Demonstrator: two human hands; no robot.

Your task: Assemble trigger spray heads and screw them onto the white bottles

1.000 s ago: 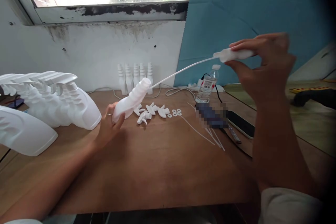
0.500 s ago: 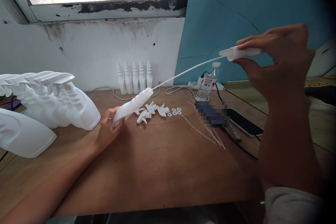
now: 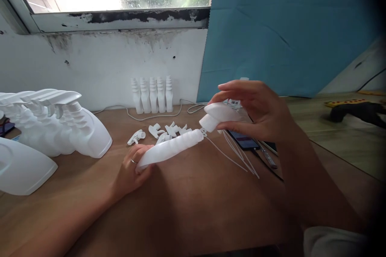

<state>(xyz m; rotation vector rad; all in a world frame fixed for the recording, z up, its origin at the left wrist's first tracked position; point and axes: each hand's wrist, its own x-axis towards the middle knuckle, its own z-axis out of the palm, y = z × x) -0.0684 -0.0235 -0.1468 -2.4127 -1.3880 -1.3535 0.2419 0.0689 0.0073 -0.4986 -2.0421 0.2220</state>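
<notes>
My left hand (image 3: 131,170) grips the base of a white ribbed plastic bottle (image 3: 171,149), held tilted with its neck pointing up and right over the wooden table (image 3: 193,213). My right hand (image 3: 256,112) holds a white trigger spray head (image 3: 217,115) right at the bottle's neck. The head's dip tube is out of sight, inside the bottle. Loose white spray heads (image 3: 164,131) lie on the table just behind the bottle.
A row of assembled white spray bottles (image 3: 57,124) lies at the left. Several small white bottles (image 3: 152,94) stand against the wall. Thin white dip tubes (image 3: 238,154), a phone (image 3: 245,140) and cables lie right of the bottle. A blue board (image 3: 286,28) leans behind.
My right hand came down and left, sliding the long dip tube into the bottle until the spray head reached the neck. The left hand lowered the bottle slightly.
</notes>
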